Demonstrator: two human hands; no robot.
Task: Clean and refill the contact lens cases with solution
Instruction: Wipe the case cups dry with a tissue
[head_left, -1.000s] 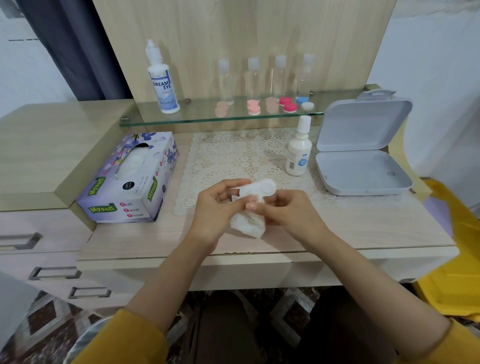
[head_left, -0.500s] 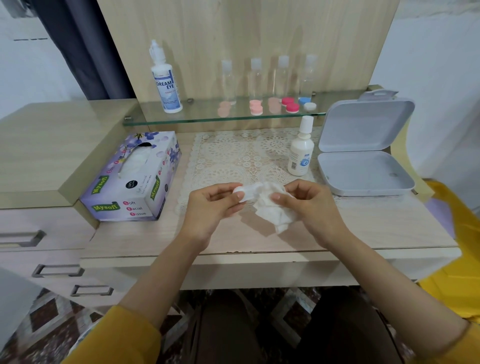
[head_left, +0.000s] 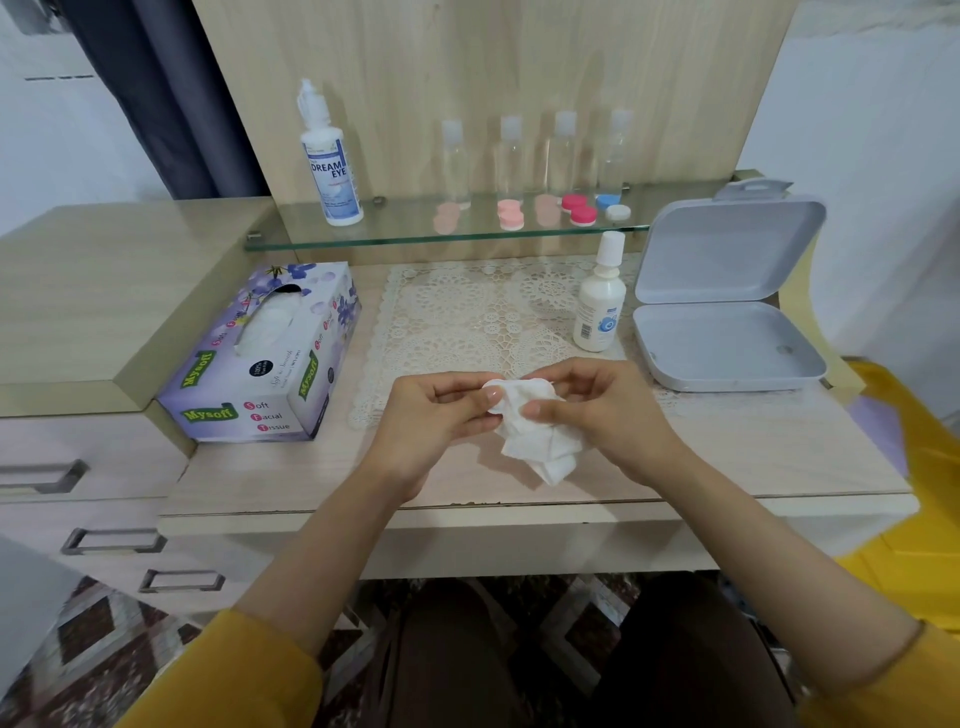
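White contact lens case (head_left: 500, 385) held in the air over the front of the desk (head_left: 753, 457), between both hands, just past the near edge of the lace mat (head_left: 467, 317). Left hand (head_left: 436, 415) pinches the case's left end, thumb on the near side and fingers curled behind. Right hand (head_left: 608, 410) grips a crumpled white tissue (head_left: 545, 447), with the thumb pressing the tissue against the case's middle and the fingers curled over the right end. The tissue covers most of the case; only the two rounded top edges show, and the loose tail hangs below the hands. Small solution bottle (head_left: 598, 301) upright on the mat, beside the open grey box (head_left: 727, 312). Tissue box (head_left: 260, 358) on the left. Glass shelf (head_left: 395, 228) holds the Dream Eye bottle (head_left: 330, 161), clear bottles (head_left: 509, 156) and coloured lens cases (head_left: 579, 209).
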